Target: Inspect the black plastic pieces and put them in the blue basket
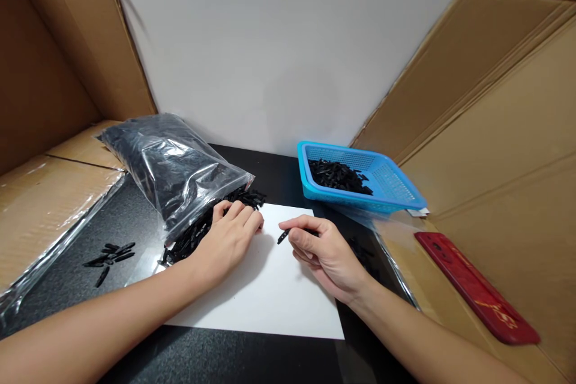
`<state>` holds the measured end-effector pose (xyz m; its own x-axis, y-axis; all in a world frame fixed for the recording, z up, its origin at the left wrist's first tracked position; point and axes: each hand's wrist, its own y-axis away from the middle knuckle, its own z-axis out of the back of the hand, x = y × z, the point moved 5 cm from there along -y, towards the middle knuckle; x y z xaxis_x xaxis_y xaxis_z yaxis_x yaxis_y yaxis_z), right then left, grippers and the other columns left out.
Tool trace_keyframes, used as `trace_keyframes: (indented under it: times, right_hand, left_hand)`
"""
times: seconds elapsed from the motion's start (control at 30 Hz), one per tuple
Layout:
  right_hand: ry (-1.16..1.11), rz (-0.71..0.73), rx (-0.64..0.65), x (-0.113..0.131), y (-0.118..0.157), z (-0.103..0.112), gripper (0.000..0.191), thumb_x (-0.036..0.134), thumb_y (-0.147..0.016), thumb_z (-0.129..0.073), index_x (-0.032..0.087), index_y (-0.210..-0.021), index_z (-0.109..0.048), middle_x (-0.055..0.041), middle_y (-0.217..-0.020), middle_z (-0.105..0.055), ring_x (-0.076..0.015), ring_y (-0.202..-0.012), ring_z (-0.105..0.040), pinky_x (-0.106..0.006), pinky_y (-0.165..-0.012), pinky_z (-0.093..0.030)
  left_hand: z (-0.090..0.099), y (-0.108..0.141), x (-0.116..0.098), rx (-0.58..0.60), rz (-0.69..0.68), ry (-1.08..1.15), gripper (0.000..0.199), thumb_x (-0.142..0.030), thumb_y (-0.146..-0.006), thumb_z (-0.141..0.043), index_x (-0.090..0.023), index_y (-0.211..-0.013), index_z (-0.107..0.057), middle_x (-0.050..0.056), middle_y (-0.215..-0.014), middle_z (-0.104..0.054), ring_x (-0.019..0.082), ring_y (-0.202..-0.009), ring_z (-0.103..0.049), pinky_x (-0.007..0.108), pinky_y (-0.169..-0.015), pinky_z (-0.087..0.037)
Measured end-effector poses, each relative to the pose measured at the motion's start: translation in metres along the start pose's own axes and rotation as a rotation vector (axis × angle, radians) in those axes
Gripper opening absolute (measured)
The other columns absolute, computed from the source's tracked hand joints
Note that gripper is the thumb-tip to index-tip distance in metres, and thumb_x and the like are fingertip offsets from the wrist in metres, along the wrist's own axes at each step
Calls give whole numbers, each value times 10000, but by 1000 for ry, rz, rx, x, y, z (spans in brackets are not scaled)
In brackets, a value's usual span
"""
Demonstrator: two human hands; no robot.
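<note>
My right hand is closed in a pinch over the white sheet. Between its thumb and fingers sits a small, narrow black piece, tip pointing left. My left hand is curled at the right edge of a heap of similar black pieces; its fingertips are hidden, so what it holds cannot be made out. Behind it, a clear plastic bag full of dark pieces lies with its mouth toward the heap.
A blue basket at the back right holds more black pieces. Several loose pieces lie on the dark table at left. A red flat case rests at right. Cardboard walls stand on both sides.
</note>
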<state>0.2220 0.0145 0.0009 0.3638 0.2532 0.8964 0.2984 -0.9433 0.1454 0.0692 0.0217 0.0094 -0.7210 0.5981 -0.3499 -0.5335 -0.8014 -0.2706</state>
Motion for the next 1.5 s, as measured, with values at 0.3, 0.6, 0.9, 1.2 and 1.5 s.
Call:
trace_keyframes:
  times: [0.3,0.6,0.9,1.2,1.5]
  right_hand:
    - [26,7,-19,0,-1,2,284,359,-638,-860,143,-794,-761,93,-453,-370,-31,-404,-189,-235,-409,-79]
    - [53,40,-53,1,-3,4,321,402,-623,-866,143,-708,-696,96,-449,-370,-35,-407,-200,-227,-408,-102]
    - [19,14,-43,-1,-5,7,373,418,-627,-871,154,-645,-607,103,-441,-376,-20,-391,-190,-203,-391,-116]
    - [-71,-26,9,0,-4,3,325,337,-746,-763,176,-641,-502,86,-474,-449,-17,-374,-237,-164,-377,-154]
    - [400,79,15,0,-7,6,203,373,-795,-714,175,-826,-680,59,-527,-507,-81,-459,-404,-204,-446,-292]
  left_hand:
    - [0,3,5,-18,234,542,152,-159,-918,-385,-217,-801,-462,-17,-736,-525,151,-657,-424,275,-608,-308]
    - [-17,5,-11,85,546,1565,271,-412,-922,-550,-169,-809,-512,-3,-670,-606,70,-517,-396,210,-557,-321]
    - [-21,10,-19,229,644,1619,278,-403,-876,-656,-159,-803,-545,-26,-668,-599,48,-554,-445,157,-545,-314]
    - [-24,11,-15,212,676,1621,230,-318,-828,-722,-137,-874,-588,23,-788,-695,67,-655,-524,180,-638,-371]
    - [-22,11,-10,141,596,1439,243,-383,-863,-664,-182,-911,-535,-31,-699,-622,80,-608,-426,208,-617,-312]
